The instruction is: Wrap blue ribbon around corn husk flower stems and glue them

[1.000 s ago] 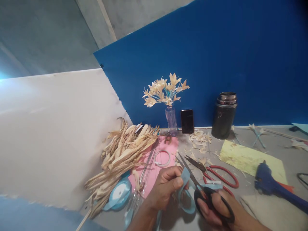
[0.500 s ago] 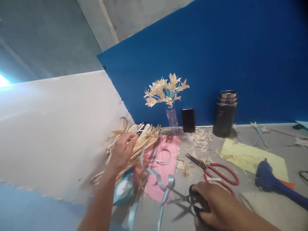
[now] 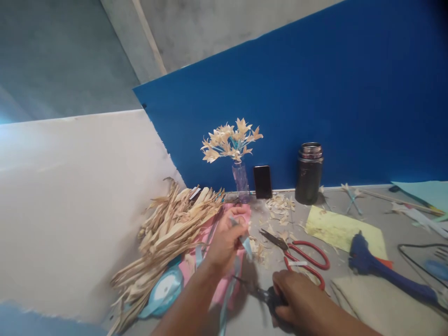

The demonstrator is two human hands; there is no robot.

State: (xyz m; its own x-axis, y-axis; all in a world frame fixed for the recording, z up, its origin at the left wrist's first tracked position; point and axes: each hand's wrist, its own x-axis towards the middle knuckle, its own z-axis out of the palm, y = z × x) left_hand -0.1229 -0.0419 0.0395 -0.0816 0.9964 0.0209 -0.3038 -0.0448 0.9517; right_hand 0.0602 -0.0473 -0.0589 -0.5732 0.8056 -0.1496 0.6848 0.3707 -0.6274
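Note:
My left hand (image 3: 226,240) is closed around a light blue ribbon (image 3: 246,246), pinching it above a pink sheet (image 3: 224,298). More of the ribbon trails down toward the table's front edge. Black-handled scissors (image 3: 269,295) are in my right hand (image 3: 297,296), its fingers wrapped round the handles. Their blades point left, close to the hanging ribbon; whether they touch it I cannot tell. A spool of blue ribbon (image 3: 164,290) lies left of my left forearm, partly under a heap of dried husks (image 3: 175,228).
Red-handled shears (image 3: 308,255) lie right of the pink sheet among husk scraps (image 3: 280,204). Behind stand a vase of husk flowers (image 3: 240,179), a phone (image 3: 262,182) and a dark flask (image 3: 309,175). A blue glue gun (image 3: 381,266) rests beside yellow paper (image 3: 345,229).
My left hand has moved right from the husk heap to over the pink sheet and now grips the ribbon. My right hand still holds the scissors. The view has shifted slightly right.

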